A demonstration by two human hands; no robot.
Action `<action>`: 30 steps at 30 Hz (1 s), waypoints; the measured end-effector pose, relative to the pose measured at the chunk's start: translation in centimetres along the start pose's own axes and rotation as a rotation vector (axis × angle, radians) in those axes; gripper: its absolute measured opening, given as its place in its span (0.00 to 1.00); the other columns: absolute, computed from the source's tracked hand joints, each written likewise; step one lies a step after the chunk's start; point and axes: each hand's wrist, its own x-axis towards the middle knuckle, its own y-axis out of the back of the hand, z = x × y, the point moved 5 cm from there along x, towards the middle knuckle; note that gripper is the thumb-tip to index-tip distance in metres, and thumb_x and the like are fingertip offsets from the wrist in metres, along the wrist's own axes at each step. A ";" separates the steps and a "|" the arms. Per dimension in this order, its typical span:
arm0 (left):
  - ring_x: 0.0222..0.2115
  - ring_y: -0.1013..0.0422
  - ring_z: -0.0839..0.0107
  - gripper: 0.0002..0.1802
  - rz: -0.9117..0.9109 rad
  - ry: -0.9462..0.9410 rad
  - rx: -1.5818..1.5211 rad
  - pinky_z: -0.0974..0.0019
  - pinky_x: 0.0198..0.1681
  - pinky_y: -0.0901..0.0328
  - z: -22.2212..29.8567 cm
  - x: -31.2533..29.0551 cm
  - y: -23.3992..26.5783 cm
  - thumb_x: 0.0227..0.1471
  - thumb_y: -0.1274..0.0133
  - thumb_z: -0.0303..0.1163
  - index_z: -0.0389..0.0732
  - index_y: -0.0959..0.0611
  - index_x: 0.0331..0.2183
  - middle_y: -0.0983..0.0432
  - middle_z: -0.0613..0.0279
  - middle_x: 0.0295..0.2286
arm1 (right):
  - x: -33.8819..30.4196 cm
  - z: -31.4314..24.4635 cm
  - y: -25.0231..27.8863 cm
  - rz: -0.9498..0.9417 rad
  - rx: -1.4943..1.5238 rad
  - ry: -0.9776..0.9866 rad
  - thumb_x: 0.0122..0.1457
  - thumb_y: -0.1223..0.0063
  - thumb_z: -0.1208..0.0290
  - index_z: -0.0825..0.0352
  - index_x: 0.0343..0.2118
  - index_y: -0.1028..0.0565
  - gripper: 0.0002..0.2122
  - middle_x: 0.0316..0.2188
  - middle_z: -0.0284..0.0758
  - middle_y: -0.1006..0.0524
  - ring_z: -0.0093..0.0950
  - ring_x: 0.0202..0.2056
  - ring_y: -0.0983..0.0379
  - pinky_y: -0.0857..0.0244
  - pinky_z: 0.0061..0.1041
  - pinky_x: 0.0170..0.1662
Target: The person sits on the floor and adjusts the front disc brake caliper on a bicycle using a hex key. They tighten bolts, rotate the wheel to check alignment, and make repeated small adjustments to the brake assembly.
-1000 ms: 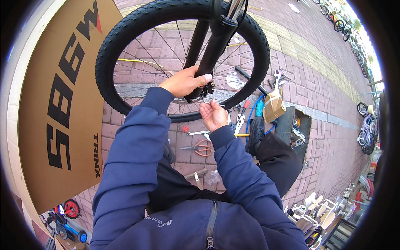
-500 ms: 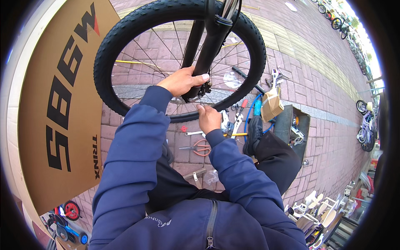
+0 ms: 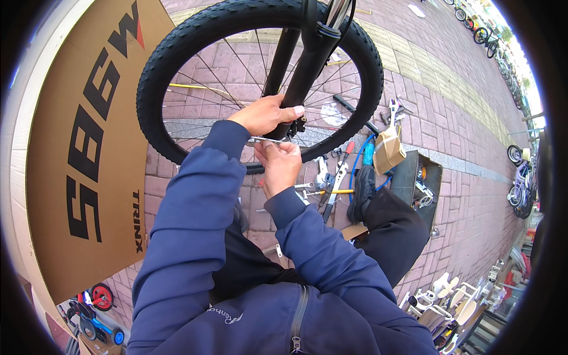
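A bicycle front wheel with a black knobby tyre stands in front of me, with the black bicycle fork over its hub. My left hand is wrapped round the lower end of the fork, thumb lying across its front. Just below, my right hand is closed, its thumb and fingertips pinching a thin silvery piece beside the hub. The exact kind of that piece is hard to make out. Both hands hide most of the hub. A small dark brake part shows to the right of the fork leg.
A large cardboard box stands upright at the left. Right of the wheel, wrenches, a blue hose and a wrapped cardboard piece lie by my shoe. Beyond them sits a grey metal toolbox. Parked bikes line the far right.
My right hand has moved left to the fork's lower end, and the silvery piece now shows at its fingertips. My left hand keeps its hold. The wheel sits slightly farther right in view.
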 end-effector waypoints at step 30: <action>0.35 0.26 0.62 0.32 0.012 -0.027 0.029 0.62 0.42 0.34 0.8 -0.1 -0.1 0.59 0.49 0.59 0.36 0.19 0.44 0.20 0.53 0.33 | 8.2 -0.6 13.2 0.054 -1.230 0.529 0.67 0.54 0.61 0.69 0.47 0.22 0.16 0.42 0.46 0.21 0.47 0.46 0.26 0.33 0.40 0.51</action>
